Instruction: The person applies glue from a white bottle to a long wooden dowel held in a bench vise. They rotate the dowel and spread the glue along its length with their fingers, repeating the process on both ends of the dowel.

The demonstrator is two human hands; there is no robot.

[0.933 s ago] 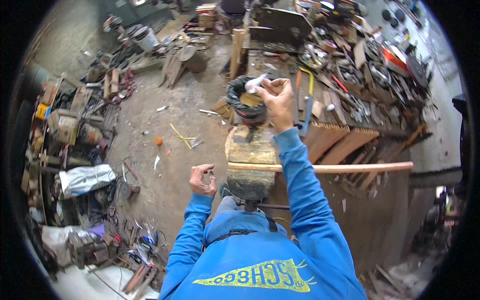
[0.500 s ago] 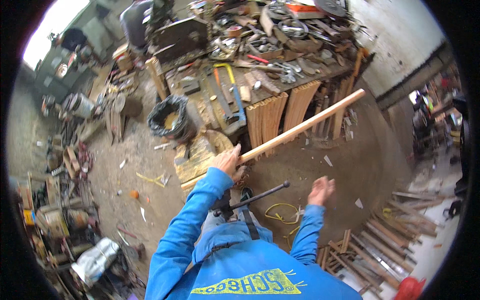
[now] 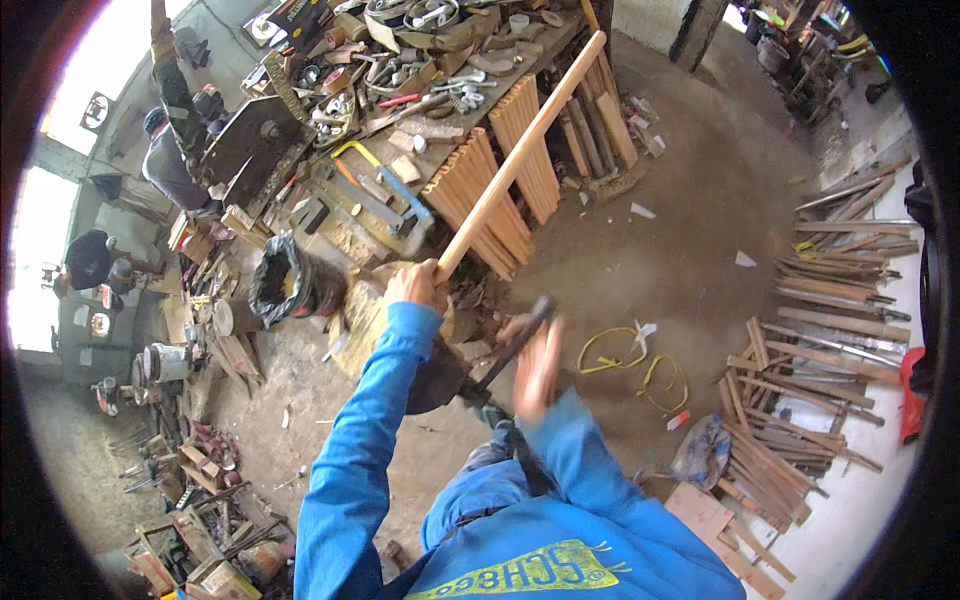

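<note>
The left hand (image 3: 415, 283) is closed around the near end of a long pale wooden stick (image 3: 520, 155), left of frame centre. The stick runs diagonally from that grip to the upper middle of the frame, crossing in front of the workbench. The right hand (image 3: 537, 365), just right of centre, is blurred; fingers look extended and flat, but whether it grips anything cannot be told. A dark metal rod (image 3: 510, 345) lies immediately beside it, slanting toward lower centre; contact is unclear.

Surface: bare, dusty earth floor (image 3: 690, 200) fills the centre and upper right, littered with small scraps. A yellow cord (image 3: 625, 355) lies looped on it right of centre.

Room: a cluttered workbench (image 3: 400, 110) occupies the upper left to upper middle, loaded with metal tools and a blue-framed saw (image 3: 385, 180). Pale wooden slats (image 3: 500, 190) lean upright against its front. A black bag-lined container (image 3: 285, 285) stands at left centre. Stacked timber strips (image 3: 830, 320) lie along the right edge. Another person (image 3: 170, 165) works at far upper left, well apart. Scrap and boxes crowd the lower left.
</note>
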